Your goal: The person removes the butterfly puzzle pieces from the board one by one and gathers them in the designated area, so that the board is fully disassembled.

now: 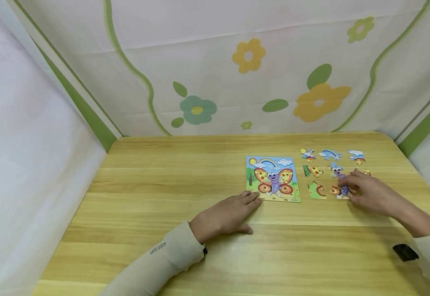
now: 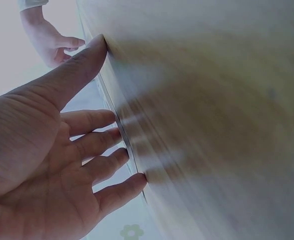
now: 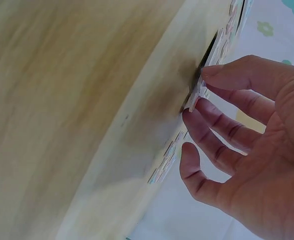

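A square board (image 1: 251, 176) printed with a butterfly, a rainbow and a sun lies right of the table's middle. My left hand (image 1: 229, 213) rests palm down, its fingers fairly straight and the fingertips at the board's lower left corner. To the board's right, loose jigsaw pieces are laid out in rows. My right hand (image 1: 371, 193) pinches the jigsaw piece (image 1: 343, 192) in the middle of the nearest row, which shows the butterfly's lower body. In the right wrist view, that piece (image 3: 197, 97) is tilted up between thumb and fingers. The hand partly covers a yellow-and-red piece (image 1: 364, 171).
Other pieces lie close by: a rainbow piece (image 1: 331, 155), a cloud piece (image 1: 356, 155), and a green piece (image 1: 316, 190) left of the held one. The wooden table (image 1: 155, 185) meets a flowered cloth (image 1: 215, 65) at its back edge.
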`<state>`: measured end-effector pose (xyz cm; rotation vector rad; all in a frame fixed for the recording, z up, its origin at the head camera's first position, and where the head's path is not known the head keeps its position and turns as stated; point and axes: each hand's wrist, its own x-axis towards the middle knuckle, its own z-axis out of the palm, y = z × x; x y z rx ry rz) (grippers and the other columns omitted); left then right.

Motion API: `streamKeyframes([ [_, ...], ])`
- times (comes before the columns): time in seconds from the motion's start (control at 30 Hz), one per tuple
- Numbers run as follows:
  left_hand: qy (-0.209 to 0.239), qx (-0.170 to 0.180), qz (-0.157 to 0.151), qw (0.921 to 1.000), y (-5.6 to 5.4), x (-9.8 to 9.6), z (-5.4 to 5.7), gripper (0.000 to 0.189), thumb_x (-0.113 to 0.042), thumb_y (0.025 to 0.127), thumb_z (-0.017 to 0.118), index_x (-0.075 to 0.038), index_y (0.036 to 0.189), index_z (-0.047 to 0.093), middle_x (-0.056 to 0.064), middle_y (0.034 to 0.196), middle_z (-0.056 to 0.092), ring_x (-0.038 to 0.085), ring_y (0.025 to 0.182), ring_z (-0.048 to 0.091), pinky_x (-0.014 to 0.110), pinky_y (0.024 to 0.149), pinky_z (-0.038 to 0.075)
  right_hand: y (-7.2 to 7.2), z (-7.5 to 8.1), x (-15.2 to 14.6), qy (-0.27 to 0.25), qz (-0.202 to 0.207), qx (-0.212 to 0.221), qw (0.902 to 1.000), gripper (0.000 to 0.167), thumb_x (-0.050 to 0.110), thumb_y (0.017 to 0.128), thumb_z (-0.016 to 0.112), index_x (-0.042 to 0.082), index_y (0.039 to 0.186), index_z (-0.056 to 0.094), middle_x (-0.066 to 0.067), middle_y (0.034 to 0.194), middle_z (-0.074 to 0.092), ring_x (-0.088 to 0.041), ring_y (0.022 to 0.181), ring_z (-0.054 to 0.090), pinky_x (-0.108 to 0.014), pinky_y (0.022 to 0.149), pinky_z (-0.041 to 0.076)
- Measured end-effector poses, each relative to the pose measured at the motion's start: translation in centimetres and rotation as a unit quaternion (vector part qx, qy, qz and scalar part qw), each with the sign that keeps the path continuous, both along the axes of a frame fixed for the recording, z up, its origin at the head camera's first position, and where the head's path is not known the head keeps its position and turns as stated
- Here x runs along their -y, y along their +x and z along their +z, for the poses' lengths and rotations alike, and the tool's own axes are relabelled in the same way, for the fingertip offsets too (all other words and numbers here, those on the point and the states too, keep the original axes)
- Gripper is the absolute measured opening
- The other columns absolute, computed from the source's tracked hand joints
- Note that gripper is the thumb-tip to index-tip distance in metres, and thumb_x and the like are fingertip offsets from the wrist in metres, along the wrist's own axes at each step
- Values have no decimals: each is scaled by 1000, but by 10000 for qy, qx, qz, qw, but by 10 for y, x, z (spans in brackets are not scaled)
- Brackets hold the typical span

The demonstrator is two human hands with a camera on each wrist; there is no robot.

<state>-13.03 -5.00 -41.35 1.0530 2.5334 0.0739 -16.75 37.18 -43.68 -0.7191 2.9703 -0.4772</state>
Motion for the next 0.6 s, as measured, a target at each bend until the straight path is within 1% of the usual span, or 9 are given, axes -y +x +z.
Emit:
streamKeyframes([
  [0.17,14,67,24,10000,0,0,1,86,-46,100,69,-16,168,26,2,176,20,21,164,18,37,130,29,1,-1,-1,9,5,-148,9999,41,-7,74,80,-1,114,75,-3,98,59,-6,80,43,-22,65,36],
  [0.27,14,88,42,10000,0,0,1,86,-46,100,69,-16,168,26,1,176,20,21,164,18,37,130,28,0,-1,-1,-45,43,-141,9999,39,-8,74,80,-3,112,74,-3,95,57,-7,80,42,-23,63,35],
  [0.33,4,81,48,10000,0,0,1,86,-46,100,69,-16,168,26,1,176,20,21,164,18,37,131,28,0,1,0,-66,5,-175,9998,39,-8,73,81,-3,111,75,-2,95,58,-8,80,46,-22,62,39],
  [0.37,5,80,50,10000,0,0,1,86,-46,100,69,-16,168,26,1,176,20,21,164,18,37,131,28,0,3,1,-74,-21,-129,9999,39,-8,74,81,-3,111,75,-4,96,60,-10,82,50,-23,63,42],
  [0.43,9,73,52,10000,0,0,1,86,-46,100,69,-16,168,26,1,176,20,21,164,18,37,130,28,-2,7,3,-87,-48,-31,9999,39,-7,75,81,-5,113,73,-11,100,63,-18,85,57,-27,66,49],
  [0.5,21,70,48,10000,0,0,1,86,-47,100,69,-16,168,26,2,176,20,21,164,18,37,130,28,-2,11,7,-52,-108,-20,9999,39,-5,77,82,-4,114,73,-14,105,66,-24,90,63,-31,70,54],
  [0.6,31,56,25,10000,0,0,1,86,-47,100,69,-15,168,26,2,176,21,21,164,19,38,130,29,-5,16,17,-95,-93,53,9999,36,-4,80,81,-4,115,71,-17,110,66,-29,93,65,-33,71,55],
])
